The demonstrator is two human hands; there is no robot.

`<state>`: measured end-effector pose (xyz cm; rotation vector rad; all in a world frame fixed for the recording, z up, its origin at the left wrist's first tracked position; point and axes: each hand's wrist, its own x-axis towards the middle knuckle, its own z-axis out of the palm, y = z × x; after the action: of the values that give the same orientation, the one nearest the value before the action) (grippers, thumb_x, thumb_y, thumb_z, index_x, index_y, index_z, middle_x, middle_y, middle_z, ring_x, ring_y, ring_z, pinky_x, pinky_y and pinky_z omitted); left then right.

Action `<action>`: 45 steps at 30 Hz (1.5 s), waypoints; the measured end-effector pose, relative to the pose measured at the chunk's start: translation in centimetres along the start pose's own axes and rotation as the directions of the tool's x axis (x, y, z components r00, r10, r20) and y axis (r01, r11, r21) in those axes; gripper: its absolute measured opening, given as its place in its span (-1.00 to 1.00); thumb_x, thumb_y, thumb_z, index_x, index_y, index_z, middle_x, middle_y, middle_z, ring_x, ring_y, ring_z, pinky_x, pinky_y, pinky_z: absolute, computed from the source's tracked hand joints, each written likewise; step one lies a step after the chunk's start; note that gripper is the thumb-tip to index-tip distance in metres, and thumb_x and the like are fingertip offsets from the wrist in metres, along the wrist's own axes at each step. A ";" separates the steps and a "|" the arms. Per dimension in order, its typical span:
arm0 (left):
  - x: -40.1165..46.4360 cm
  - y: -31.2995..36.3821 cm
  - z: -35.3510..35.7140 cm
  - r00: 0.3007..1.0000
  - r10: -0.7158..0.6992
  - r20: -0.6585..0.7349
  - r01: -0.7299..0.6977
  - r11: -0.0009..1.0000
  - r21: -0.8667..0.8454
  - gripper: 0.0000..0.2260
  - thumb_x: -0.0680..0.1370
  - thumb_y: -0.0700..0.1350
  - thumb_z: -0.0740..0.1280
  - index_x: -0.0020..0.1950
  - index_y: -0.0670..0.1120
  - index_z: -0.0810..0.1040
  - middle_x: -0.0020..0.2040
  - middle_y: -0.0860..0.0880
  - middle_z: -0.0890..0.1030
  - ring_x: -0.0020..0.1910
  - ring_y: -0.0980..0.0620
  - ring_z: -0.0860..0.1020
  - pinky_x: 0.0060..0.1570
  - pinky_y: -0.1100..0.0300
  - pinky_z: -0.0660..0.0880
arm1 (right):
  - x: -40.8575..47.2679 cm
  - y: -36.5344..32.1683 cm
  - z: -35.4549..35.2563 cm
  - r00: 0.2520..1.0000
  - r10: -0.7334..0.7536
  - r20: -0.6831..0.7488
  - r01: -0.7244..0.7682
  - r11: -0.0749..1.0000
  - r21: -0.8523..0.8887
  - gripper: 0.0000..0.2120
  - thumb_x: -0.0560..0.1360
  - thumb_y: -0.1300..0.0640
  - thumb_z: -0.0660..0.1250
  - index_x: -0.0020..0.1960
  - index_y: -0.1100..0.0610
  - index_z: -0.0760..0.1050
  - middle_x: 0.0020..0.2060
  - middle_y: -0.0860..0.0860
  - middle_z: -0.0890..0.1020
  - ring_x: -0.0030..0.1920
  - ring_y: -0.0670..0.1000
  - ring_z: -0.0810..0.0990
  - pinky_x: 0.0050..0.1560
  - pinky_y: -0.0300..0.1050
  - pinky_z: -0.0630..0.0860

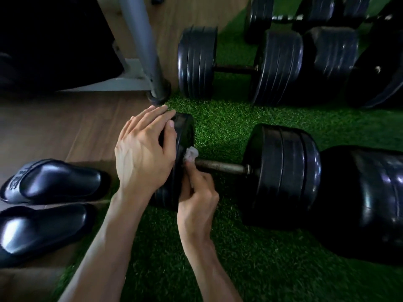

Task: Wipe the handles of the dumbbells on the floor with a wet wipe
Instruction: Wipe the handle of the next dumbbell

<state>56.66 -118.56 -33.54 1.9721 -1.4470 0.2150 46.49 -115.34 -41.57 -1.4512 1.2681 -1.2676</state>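
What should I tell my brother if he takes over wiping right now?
Left hand rests over the left plates of the nearest dumbbell, fingers fairly straight, steadying it.
Right hand pinches the wet wipe against the left end of that dumbbell's handle.
The rest of this handle is bare, so it seems the wipe has only started here.
Left to do: the rest of this handle, then the second dumbbell's handle behind it on the green turf, and the others farther back.
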 end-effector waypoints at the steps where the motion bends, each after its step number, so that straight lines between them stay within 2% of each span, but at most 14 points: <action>1: 0.0 0.0 -0.1 1.000 -0.006 -0.003 0.006 1.000 0.001 -0.68 0.65 0.00 0.17 0.26 0.01 0.65 0.29 0.09 0.61 0.39 0.10 0.48 0.37 -0.06 0.41 | -0.2 0.1 0.0 0.999 0.017 -0.045 -0.016 0.999 0.032 -0.78 0.62 0.18 0.32 0.23 0.01 0.61 -0.11 -0.05 0.56 -0.13 -0.27 0.59 -0.06 -0.54 0.46; 4: 0.1 0.1 -0.1 1.000 -0.015 -0.011 0.015 1.000 -0.007 -0.68 0.64 0.01 0.17 0.25 0.02 0.65 0.29 0.10 0.61 0.38 0.11 0.48 0.37 -0.06 0.41 | -1.6 1.0 0.0 0.994 0.023 -0.107 -0.028 0.999 -0.043 -0.76 0.57 0.15 0.38 0.22 0.10 0.66 -0.09 -0.03 0.68 -0.11 -0.17 0.68 -0.07 -0.47 0.52; 6: 0.0 0.0 -0.1 1.000 -0.012 -0.018 0.011 1.000 -0.016 -0.69 0.65 0.01 0.17 0.26 0.03 0.65 0.29 0.11 0.61 0.38 0.11 0.48 0.37 -0.06 0.42 | -2.4 0.7 -0.1 0.965 0.245 -0.088 -0.227 0.958 0.176 -0.79 0.57 0.22 0.38 0.18 0.14 0.67 -0.05 -0.08 0.73 -0.03 -0.15 0.70 -0.02 -0.36 0.56; 9: -0.2 -0.2 0.0 1.000 0.002 -0.024 -0.002 1.000 -0.016 -0.68 0.66 0.01 0.17 0.28 0.03 0.64 0.30 0.11 0.60 0.40 0.11 0.47 0.38 -0.03 0.40 | -0.8 0.1 1.0 0.781 0.623 -0.031 -0.503 0.659 0.559 -0.84 0.58 0.32 0.34 0.05 0.16 0.67 -0.18 -0.03 0.74 -0.12 -0.02 0.69 -0.09 -0.20 0.62; 11: -0.3 -0.3 0.0 1.000 0.007 -0.028 -0.007 1.000 -0.015 -0.69 0.66 0.01 0.17 0.28 0.02 0.64 0.30 0.11 0.60 0.39 0.11 0.47 0.40 0.02 0.39 | 1.6 -0.1 1.8 0.652 0.755 0.066 -0.596 0.457 0.660 -0.82 0.57 0.36 0.32 -0.05 0.15 0.66 -0.23 0.05 0.71 -0.18 0.04 0.65 -0.07 -0.04 0.61; 13: -0.2 -0.3 0.1 1.000 -0.002 -0.029 0.002 1.000 -0.017 -0.69 0.66 0.01 0.17 0.28 0.03 0.64 0.30 0.12 0.60 0.39 0.13 0.47 0.40 0.05 0.39 | 3.0 -0.6 1.8 0.622 0.772 0.129 -0.634 0.400 0.662 -0.76 0.54 0.40 0.29 -0.13 0.15 0.64 -0.27 0.07 0.71 -0.23 0.05 0.66 -0.12 -0.03 0.62; 18: -0.1 -0.3 0.2 0.999 0.001 -0.051 -0.003 1.000 -0.029 -0.69 0.65 0.00 0.18 0.26 0.02 0.65 0.28 0.11 0.62 0.37 0.12 0.48 0.38 0.04 0.41 | 2.2 -2.3 0.5 0.579 0.773 0.260 -0.598 0.186 0.779 -0.78 0.56 0.44 0.28 -0.17 0.21 0.58 -0.43 -0.01 0.64 -0.45 -0.13 0.59 -0.38 -0.30 0.55; 22: -0.1 -0.3 0.3 0.998 -0.010 -0.057 0.008 0.999 -0.032 -0.69 0.65 0.01 0.18 0.25 0.03 0.65 0.28 0.12 0.62 0.37 0.13 0.48 0.38 0.05 0.41 | 2.1 -3.0 0.3 0.504 0.827 0.250 -0.577 0.106 0.810 -0.85 0.53 0.46 0.32 -0.10 0.28 0.60 -0.40 0.04 0.67 -0.42 -0.11 0.62 -0.34 -0.34 0.58; 28: 0.1 -0.2 0.6 0.998 -0.025 -0.051 0.024 0.999 -0.032 -0.69 0.64 0.02 0.18 0.24 0.05 0.66 0.27 0.13 0.62 0.37 0.14 0.48 0.37 0.05 0.41 | 1.3 -3.7 0.5 0.503 0.848 0.165 -0.548 0.165 0.820 -0.87 0.52 0.43 0.37 -0.03 0.26 0.64 -0.22 0.08 0.72 -0.26 -0.06 0.68 -0.23 -0.33 0.60; 32: 0.0 -0.4 0.6 0.998 -0.022 -0.059 0.021 0.999 -0.025 -0.69 0.64 0.02 0.18 0.24 0.05 0.66 0.27 0.14 0.62 0.37 0.14 0.48 0.36 0.04 0.42 | 0.7 -4.5 -0.1 0.619 0.776 0.118 -0.577 0.348 0.739 -0.84 0.53 0.41 0.36 0.06 0.25 0.64 -0.13 0.09 0.75 -0.14 -0.03 0.71 -0.19 -0.33 0.58; 37: 0.0 -0.4 0.5 0.999 -0.012 -0.043 0.011 1.000 -0.024 -0.69 0.64 0.01 0.18 0.25 0.04 0.65 0.27 0.12 0.62 0.37 0.11 0.49 0.37 0.04 0.41 | 2.9 -4.5 -1.3 0.898 0.438 -0.043 -0.413 0.873 0.258 -0.81 0.56 0.25 0.38 0.15 0.14 0.65 -0.13 -0.05 0.72 -0.14 -0.09 0.71 -0.09 -0.19 0.67; 39: 0.0 -0.3 0.4 0.999 -0.020 -0.041 0.019 1.000 -0.015 -0.69 0.64 0.02 0.18 0.25 0.04 0.65 0.27 0.13 0.62 0.37 0.11 0.49 0.37 0.05 0.41 | 5.2 -4.9 -1.8 0.937 0.342 0.067 -0.344 0.939 0.019 -0.81 0.59 0.21 0.35 0.18 0.15 0.64 -0.11 -0.08 0.70 -0.17 -0.14 0.67 -0.10 -0.30 0.64; 41: -0.1 -0.2 0.3 0.999 -0.032 -0.038 0.031 0.999 -0.010 -0.69 0.64 0.03 0.19 0.25 0.05 0.65 0.28 0.14 0.61 0.37 0.12 0.48 0.38 0.06 0.40 | 7.2 -5.3 -1.9 0.919 0.333 0.212 -0.293 0.935 -0.202 -0.83 0.63 0.19 0.31 0.12 0.15 0.65 -0.21 -0.10 0.65 -0.30 -0.21 0.56 -0.35 -0.45 0.49; 45: 0.1 -0.1 0.3 0.998 -0.049 -0.032 0.049 0.999 -0.016 -0.70 0.63 0.03 0.19 0.24 0.07 0.66 0.28 0.14 0.61 0.38 0.12 0.47 0.38 0.05 0.40 | 8.0 -5.1 -1.9 0.909 0.327 0.256 -0.227 0.907 -0.354 -0.80 0.62 0.24 0.26 0.00 0.09 0.66 -0.33 -0.12 0.55 -0.38 -0.18 0.50 -0.55 -0.45 0.25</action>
<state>56.69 -118.78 -33.77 1.9803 -1.3743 0.2129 45.43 -122.32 -34.96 -1.5475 1.4438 -0.6312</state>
